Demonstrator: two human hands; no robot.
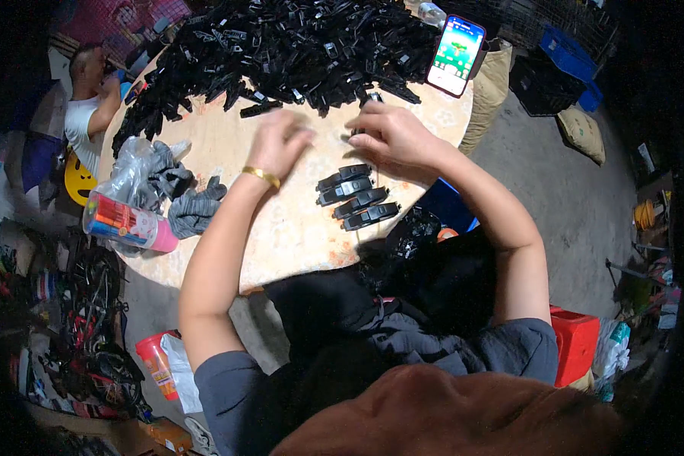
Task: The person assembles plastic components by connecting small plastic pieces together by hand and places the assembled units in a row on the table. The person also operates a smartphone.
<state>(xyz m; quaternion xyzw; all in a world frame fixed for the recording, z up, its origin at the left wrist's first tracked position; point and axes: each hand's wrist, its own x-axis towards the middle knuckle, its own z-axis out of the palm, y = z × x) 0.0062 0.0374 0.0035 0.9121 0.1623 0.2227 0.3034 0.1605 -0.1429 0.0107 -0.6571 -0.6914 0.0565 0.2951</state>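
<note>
Over the middle of the table, my left hand (280, 143) has a gold bracelet at the wrist; its fingers are smeared by motion. To its right, my right hand (394, 135) is closed, fingers curled round a black plastic part that shows only as a dark edge below them. Several similar long black plastic parts (353, 190) lie side by side in a short stack just nearer than my right hand. Beyond both hands spreads a big heap of black plastic parts (281, 53), some with small silvery pieces.
The patterned cloth-covered table (281, 235) carries a phone (456, 55) at far right. On the left are a tub of coloured pens (125, 224), grey gloves (194, 209) and a plastic bag (133, 175). Another person (91, 99) sits at far left. A red stool (574, 346) stands right.
</note>
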